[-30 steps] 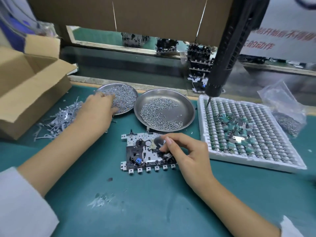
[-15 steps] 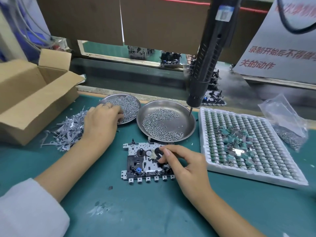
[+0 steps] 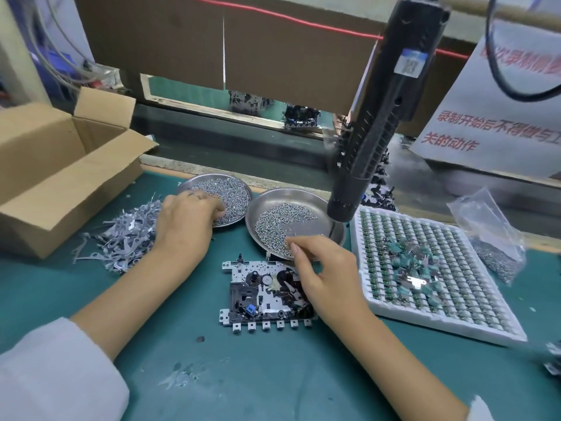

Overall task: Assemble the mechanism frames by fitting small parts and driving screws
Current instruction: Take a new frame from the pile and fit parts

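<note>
A metal mechanism frame [image 3: 258,296] with black parts and a small blue piece lies flat on the green mat in the middle. My right hand [image 3: 321,268] hovers over its far right corner, fingertips pinched at the near rim of the larger steel dish [image 3: 321,208] of screws; whether a screw is held is hidden. My left hand [image 3: 185,223] rests palm down with its fingertips in the screws of the smaller steel dish [image 3: 239,189]. A black electric screwdriver [image 3: 376,117] hangs above the larger dish.
An open cardboard box [image 3: 60,168] stands at the left, beside a heap of grey metal levers [image 3: 127,235]. A white tray [image 3: 473,323] of small green parts lies at the right, with a plastic bag of screws [image 3: 491,238] behind it.
My right hand lifted off the frame's black wheel and moved back to the edge of the larger dish. My left hand stayed at the smaller dish. The head camera tilted up.
</note>
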`<state>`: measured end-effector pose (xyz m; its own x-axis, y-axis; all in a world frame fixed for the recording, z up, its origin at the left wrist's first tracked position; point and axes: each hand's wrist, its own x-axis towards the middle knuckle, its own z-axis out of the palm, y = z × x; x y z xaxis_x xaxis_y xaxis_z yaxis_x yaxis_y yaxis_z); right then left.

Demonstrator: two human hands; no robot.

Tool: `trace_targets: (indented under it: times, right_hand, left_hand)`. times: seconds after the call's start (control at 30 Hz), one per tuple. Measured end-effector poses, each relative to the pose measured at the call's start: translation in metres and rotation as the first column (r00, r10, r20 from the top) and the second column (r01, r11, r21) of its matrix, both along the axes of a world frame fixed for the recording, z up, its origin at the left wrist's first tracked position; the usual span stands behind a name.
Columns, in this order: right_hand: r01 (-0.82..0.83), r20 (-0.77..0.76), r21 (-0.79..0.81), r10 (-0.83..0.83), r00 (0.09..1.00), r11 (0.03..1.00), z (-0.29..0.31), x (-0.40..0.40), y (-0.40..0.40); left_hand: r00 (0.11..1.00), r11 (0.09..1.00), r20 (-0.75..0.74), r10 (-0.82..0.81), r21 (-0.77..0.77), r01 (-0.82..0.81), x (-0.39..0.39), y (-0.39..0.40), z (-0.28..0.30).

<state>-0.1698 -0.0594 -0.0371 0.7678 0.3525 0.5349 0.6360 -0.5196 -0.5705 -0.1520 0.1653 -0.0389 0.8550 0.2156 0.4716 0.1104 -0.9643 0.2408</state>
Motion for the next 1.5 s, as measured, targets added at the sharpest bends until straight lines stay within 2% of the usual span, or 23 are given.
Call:
trace_targets:
  times: [0.13,0.23,0.5,0.67,0.73,0.83,0.93,1.03,1.13,1.23,1.5]
  right_hand:
    - [0.061,-0.101,-0.238,-0.087,0.991,0.969,0.003,0.023,0.008]
    - [0.095,-0.235,-0.319,-0.176,0.956,0.943,0.005,0.036,0.014]
    - [0.188,-0.263,-0.178,-0.231,0.937,0.966,0.001,0.041,0.017]
    - [0.191,-0.243,-0.166,-0.228,0.943,0.967,-0.001,0.039,0.017]
    - [0.184,-0.255,-0.165,-0.222,0.941,0.969,-0.002,0.04,0.017]
    - [0.159,-0.279,-0.175,-0.204,0.938,0.972,-0.001,0.041,0.016]
    - [0.151,-0.277,-0.17,-0.195,0.941,0.974,-0.001,0.041,0.015]
    - [0.154,-0.272,-0.133,-0.186,0.944,0.979,-0.001,0.04,0.015]
    - [0.155,-0.265,-0.057,-0.164,0.95,0.986,0.0,0.038,0.015]
    - [0.174,-0.281,0.026,-0.16,0.946,0.984,0.002,0.039,0.012]
    - [0.154,-0.31,0.114,-0.112,0.944,0.981,0.005,0.035,0.008]
  left_hand:
    - [0.996,1.0,-0.091,-0.008,0.025,0.01,0.012,-0.004,0.002]
    - [0.99,0.998,-0.14,0.017,0.057,-0.009,0.017,-0.007,0.001]
    - [0.999,0.994,-0.029,0.043,0.104,-0.04,0.016,-0.006,-0.004]
    - [0.999,0.994,0.008,0.038,0.106,-0.038,0.013,-0.009,-0.004]
    - [0.999,0.999,0.03,0.044,0.025,-0.045,0.01,-0.012,0.0]
    - [0.996,0.98,0.076,0.041,-0.2,-0.025,0.001,-0.019,0.007]
    - [0.994,0.897,0.108,-0.001,-0.44,0.049,-0.011,-0.029,0.012]
    - [0.989,0.826,0.124,-0.078,-0.548,0.133,-0.023,-0.04,0.015]
    - [0.966,0.704,0.199,-0.164,-0.662,0.256,-0.035,-0.05,0.014]
    - [0.934,0.63,0.252,-0.254,-0.689,0.357,-0.047,-0.062,0.011]
    - [0.912,0.603,0.307,-0.272,-0.684,0.41,-0.052,-0.071,0.002]
